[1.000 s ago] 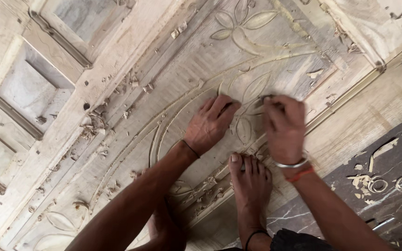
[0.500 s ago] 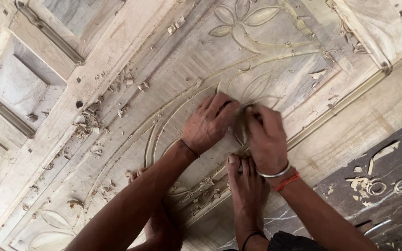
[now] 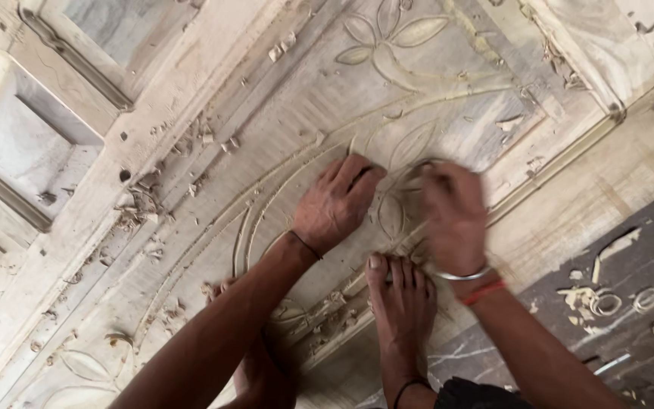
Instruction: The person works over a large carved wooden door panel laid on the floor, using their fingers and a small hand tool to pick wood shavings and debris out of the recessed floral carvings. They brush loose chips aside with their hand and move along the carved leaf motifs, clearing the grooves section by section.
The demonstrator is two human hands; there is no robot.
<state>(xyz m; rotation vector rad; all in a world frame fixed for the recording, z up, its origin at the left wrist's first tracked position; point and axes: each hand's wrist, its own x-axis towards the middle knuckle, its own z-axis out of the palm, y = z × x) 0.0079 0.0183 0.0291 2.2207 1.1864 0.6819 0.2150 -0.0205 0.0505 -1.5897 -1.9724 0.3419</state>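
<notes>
Pale carved wood fills nearly my whole view: a large carved door panel point(image 3: 281, 151) lying flat, cut with leaf shapes and long curved grooves. At its middle is the carved leaf motif point(image 3: 391, 216) that both of my hands are working at, and I place everything else from that. My left hand point(image 3: 336, 204) lies just left of the motif, palm down, fingers curled and pressed onto the wood; I cannot tell whether it pinches anything under them. My right hand point(image 3: 454, 216) sits just right of the motif and is blurred; its fingers look closed, but I cannot tell what, if anything, they hold. A metal bangle point(image 3: 463, 274) and a red thread point(image 3: 483, 291) ring that wrist, and a dark thread point(image 3: 306, 245) rings the left one. Just below the motif my bare foot point(image 3: 401, 303) rests on the panel between my two forearms, toes pointing toward the hands. A second foot point(image 3: 255, 363) shows lower left of it, mostly hidden under my left arm. Up and slightly right of the motif a larger flower carving point(image 3: 391, 34) spreads its petals. Well to the left, wood chips point(image 3: 141, 208) lie scattered along a groove, and beyond them are recessed rectangular panels point(image 3: 20, 148). To the lower right, off the panel, curled shavings point(image 3: 607, 303) lie on a dark stone floor point(image 3: 645, 265).
</notes>
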